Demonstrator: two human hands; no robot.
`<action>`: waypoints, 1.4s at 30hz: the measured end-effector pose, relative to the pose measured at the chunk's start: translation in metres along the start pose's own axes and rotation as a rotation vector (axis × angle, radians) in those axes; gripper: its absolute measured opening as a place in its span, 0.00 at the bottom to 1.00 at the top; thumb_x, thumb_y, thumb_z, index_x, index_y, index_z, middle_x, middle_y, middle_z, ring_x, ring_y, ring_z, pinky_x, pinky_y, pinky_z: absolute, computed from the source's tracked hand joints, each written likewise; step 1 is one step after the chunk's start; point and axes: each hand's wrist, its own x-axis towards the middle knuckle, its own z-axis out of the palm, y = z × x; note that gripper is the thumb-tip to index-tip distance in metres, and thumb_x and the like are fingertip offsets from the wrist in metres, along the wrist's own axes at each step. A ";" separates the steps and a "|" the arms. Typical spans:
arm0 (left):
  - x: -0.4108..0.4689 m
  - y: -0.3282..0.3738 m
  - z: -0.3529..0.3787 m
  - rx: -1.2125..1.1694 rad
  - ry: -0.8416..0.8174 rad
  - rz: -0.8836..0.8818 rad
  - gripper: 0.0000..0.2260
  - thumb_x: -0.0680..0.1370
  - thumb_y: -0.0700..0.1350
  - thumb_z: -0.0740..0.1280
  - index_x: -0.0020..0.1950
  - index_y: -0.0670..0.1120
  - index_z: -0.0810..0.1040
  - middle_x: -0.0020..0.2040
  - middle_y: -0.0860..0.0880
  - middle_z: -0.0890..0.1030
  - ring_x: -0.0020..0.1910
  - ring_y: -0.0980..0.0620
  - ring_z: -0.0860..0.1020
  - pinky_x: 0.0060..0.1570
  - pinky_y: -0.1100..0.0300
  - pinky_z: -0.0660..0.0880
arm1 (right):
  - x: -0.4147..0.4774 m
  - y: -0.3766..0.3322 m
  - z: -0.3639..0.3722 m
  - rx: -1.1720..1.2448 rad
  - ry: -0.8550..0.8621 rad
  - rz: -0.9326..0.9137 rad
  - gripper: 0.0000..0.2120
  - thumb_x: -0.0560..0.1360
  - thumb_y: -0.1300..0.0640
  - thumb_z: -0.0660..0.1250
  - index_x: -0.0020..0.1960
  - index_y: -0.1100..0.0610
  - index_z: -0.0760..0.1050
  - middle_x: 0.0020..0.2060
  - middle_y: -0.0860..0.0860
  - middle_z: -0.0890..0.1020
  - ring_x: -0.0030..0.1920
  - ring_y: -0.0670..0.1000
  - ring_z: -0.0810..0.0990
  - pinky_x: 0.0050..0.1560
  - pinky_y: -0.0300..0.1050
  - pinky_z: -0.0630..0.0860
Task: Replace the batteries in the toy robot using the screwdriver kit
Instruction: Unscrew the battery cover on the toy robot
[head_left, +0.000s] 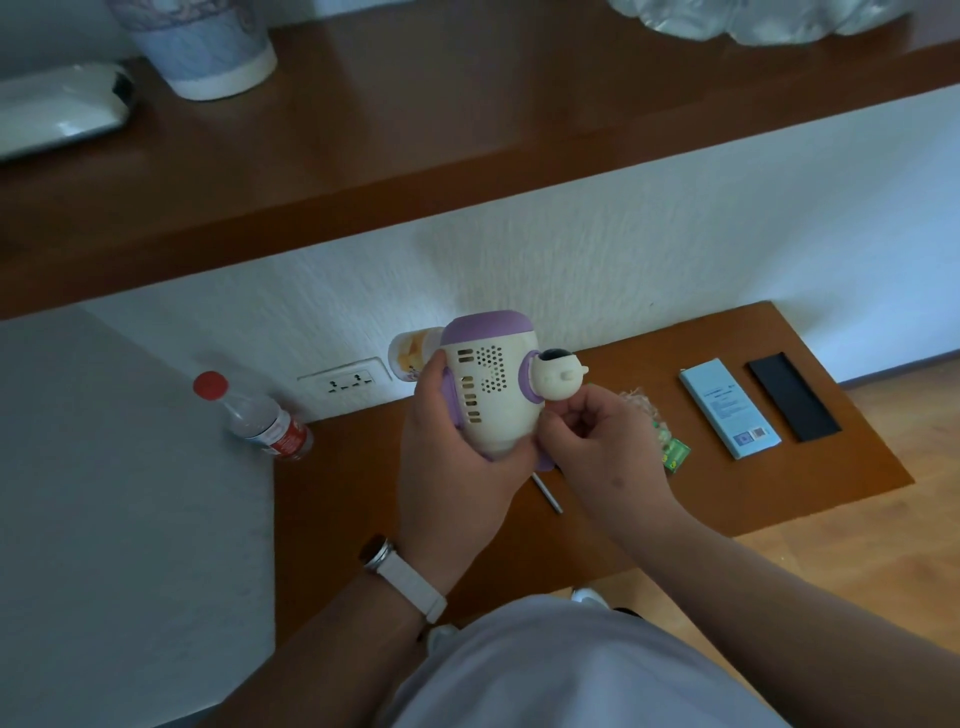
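A cream and purple toy robot (493, 384) is held above a low wooden shelf (727, 499), its back with speaker holes and slots facing me. My left hand (457, 457) grips its body from the left and below. My right hand (587, 441) touches its lower right side with pinched fingers, just under the robot's round arm; whether it holds a small part I cannot tell. A thin metal screwdriver (546, 493) lies on the shelf below the hands. A green battery pack (674, 453) lies right of my right hand. The light-blue kit box (730, 415) and its black tray (794, 396) lie farther right.
A plastic bottle with a red cap (260, 415) stands at the shelf's left end by a wall socket (349, 383). A snack cup (410, 356) is behind the robot. A grey surface (104, 493) fills the left. A higher wooden shelf (467, 130) holds a paper cup (208, 47).
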 end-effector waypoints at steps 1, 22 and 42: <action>0.000 0.000 -0.001 0.012 -0.001 0.000 0.48 0.61 0.61 0.79 0.76 0.56 0.60 0.64 0.56 0.76 0.59 0.53 0.79 0.44 0.52 0.84 | 0.000 0.000 0.001 0.002 0.000 -0.002 0.04 0.75 0.60 0.70 0.41 0.57 0.79 0.30 0.49 0.83 0.29 0.40 0.77 0.30 0.30 0.72; -0.006 -0.008 -0.008 -0.089 -0.019 -0.081 0.44 0.60 0.60 0.79 0.70 0.66 0.60 0.62 0.58 0.76 0.56 0.59 0.80 0.42 0.63 0.82 | -0.004 0.002 0.002 -0.054 -0.046 -0.054 0.04 0.71 0.63 0.70 0.40 0.56 0.78 0.28 0.48 0.80 0.27 0.40 0.75 0.28 0.30 0.71; -0.033 -0.084 -0.062 -0.204 0.147 -0.468 0.44 0.62 0.53 0.82 0.73 0.57 0.64 0.61 0.58 0.77 0.55 0.59 0.81 0.41 0.63 0.82 | 0.044 0.156 0.059 -0.588 -0.424 0.085 0.08 0.77 0.54 0.68 0.40 0.47 0.73 0.33 0.47 0.80 0.31 0.47 0.78 0.30 0.43 0.75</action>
